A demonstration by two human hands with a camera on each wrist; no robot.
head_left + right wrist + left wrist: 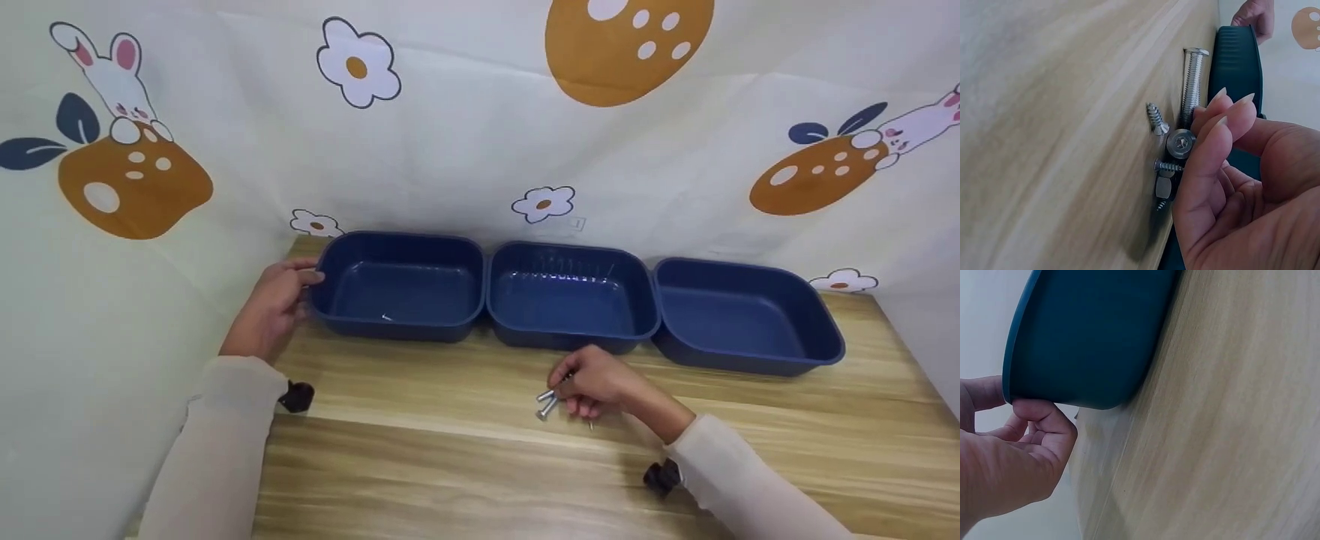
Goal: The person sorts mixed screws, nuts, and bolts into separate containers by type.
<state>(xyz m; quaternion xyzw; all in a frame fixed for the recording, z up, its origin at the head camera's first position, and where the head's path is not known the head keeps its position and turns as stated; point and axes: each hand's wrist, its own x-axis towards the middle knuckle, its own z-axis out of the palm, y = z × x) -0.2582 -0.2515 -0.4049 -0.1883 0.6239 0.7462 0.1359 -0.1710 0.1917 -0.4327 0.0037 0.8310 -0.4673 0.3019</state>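
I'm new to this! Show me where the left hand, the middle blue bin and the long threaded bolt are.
Left hand [276, 304]: head view, on the middle of the hand.
Middle blue bin [566, 306]: head view, on its bare floor.
Long threaded bolt [1191, 84]: right wrist view, on its shaft.

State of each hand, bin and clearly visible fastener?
Left blue bin: upright, small metal piece inside.
Middle blue bin: upright, open-topped.
Right blue bin: upright, open-topped.
Long bolt: partly hidden by fingers.
Socket-head bolt: head facing camera.
Uppermost screw: clear of fingers.
Left hand: grips left blue bin's rim.
Right hand: fingers curled beside long bolt, grip unclear.
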